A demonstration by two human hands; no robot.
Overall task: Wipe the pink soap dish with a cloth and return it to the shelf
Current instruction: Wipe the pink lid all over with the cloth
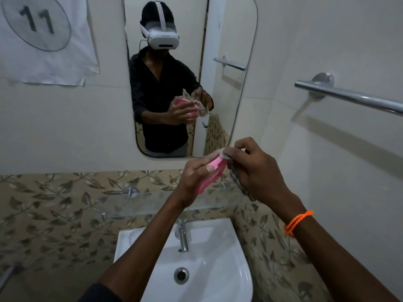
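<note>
your left hand is closed around the pink soap dish, thumb laid along its side, holding it tilted on edge in the air above the glass shelf. your right hand pinches a patterned cloth against the dish's upper right rim, fingers curled shut on the fabric, the rest of the cloth hanging down below the palm. an orange beaded bracelet circles your right wrist. the dish is off the shelf, held over its right end and in front of the lower edge of the wall mirror. beneath the shelf sits the white washbasin with a chrome tap at its back rim. a chrome towel bar runs along the right wall. a paper sheet marked 11 hangs at the upper left.
</note>
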